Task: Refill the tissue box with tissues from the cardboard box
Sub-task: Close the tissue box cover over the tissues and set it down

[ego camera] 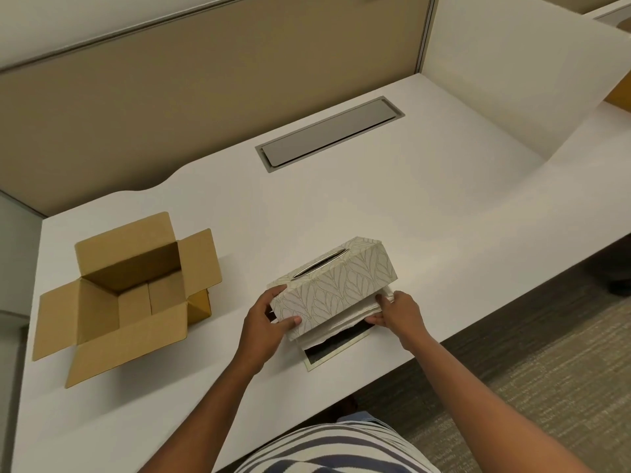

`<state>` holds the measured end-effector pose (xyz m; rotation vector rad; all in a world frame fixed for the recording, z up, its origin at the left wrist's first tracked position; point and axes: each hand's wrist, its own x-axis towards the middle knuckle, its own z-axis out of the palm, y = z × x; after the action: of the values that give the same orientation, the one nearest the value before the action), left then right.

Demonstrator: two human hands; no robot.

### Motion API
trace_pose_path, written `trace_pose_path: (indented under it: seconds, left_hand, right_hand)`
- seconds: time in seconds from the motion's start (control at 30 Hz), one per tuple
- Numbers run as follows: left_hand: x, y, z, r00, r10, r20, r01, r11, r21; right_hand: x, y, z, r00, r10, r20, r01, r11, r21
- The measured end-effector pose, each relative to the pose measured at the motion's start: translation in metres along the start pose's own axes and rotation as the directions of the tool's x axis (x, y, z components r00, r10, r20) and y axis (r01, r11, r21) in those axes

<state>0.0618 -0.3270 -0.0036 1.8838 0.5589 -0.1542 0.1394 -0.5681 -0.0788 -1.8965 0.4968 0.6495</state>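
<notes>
A leaf-patterned tissue box cover (pixel 336 288) is tilted up on its far edge near the desk's front. My left hand (pixel 264 324) grips its left end. My right hand (pixel 397 310) holds a white stack of tissues (pixel 345 319) at its right end, under the lifted cover. Beneath them the cover's flat base plate (pixel 336 349), dark inside with a pale rim, lies on the desk. The brown cardboard box (pixel 133 295) stands open to the left, flaps spread; its inside looks bare.
The white desk (pixel 426 206) has a grey cable hatch (pixel 329 133) at the back. A beige partition (pixel 205 83) closes the far side and a white divider (pixel 512 73) the right. The desk's front edge runs just behind my wrists, with carpet (pixel 546 387) below.
</notes>
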Motion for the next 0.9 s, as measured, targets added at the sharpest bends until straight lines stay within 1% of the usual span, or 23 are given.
trace_pose_path:
  seconds: [0.07, 0.17, 0.2, 0.33, 0.4, 0.57, 0.67, 0.8, 0.9]
  left_hand:
    - [-0.002, -0.001, 0.002, 1.0, 0.001, -0.004, -0.001, 1.0, 0.003]
    - [-0.005, -0.002, 0.005, 1.0, 0.0, -0.011, 0.0, 1.0, 0.008]
    - [-0.006, -0.002, 0.006, 1.0, 0.0, -0.012, 0.001, 1.0, 0.012]
    - [-0.007, -0.003, 0.008, 1.0, 0.0, -0.018, 0.0, 1.0, 0.007]
    - [-0.007, -0.003, 0.008, 1.0, -0.001, -0.023, 0.001, 1.0, 0.011]
    - [-0.008, -0.005, 0.01, 0.999, 0.0, -0.033, 0.001, 0.999, 0.032]
    - [-0.011, -0.007, 0.013, 0.999, 0.004, -0.046, -0.002, 0.999, 0.041]
    - [-0.016, -0.009, 0.018, 0.998, 0.017, -0.067, -0.015, 0.999, 0.041]
    - [-0.018, -0.008, 0.022, 0.997, 0.013, -0.078, -0.011, 1.0, 0.025]
  right_hand:
    - [0.005, 0.0, 0.0, 1.0, 0.012, -0.003, -0.012, 1.0, 0.018]
    - [0.003, -0.01, -0.001, 0.999, 0.051, -0.006, -0.05, 0.988, 0.148]
    - [0.006, -0.01, -0.002, 0.998, 0.062, -0.001, -0.061, 0.985, 0.163]
    - [0.018, -0.004, -0.006, 0.997, 0.061, 0.049, -0.064, 0.996, 0.066]
    - [0.018, -0.004, -0.006, 0.997, 0.059, 0.047, -0.061, 0.997, 0.043]
    - [0.01, -0.013, -0.009, 0.998, 0.004, 0.063, -0.003, 1.0, -0.018]
    - [0.008, -0.013, -0.011, 0.996, 0.036, 0.076, -0.04, 0.997, 0.061]
    - [0.005, -0.015, -0.011, 0.994, 0.03, 0.1, -0.046, 0.986, 0.158]
    - [0.006, -0.011, -0.012, 0.991, 0.052, 0.122, -0.079, 0.97, 0.229]
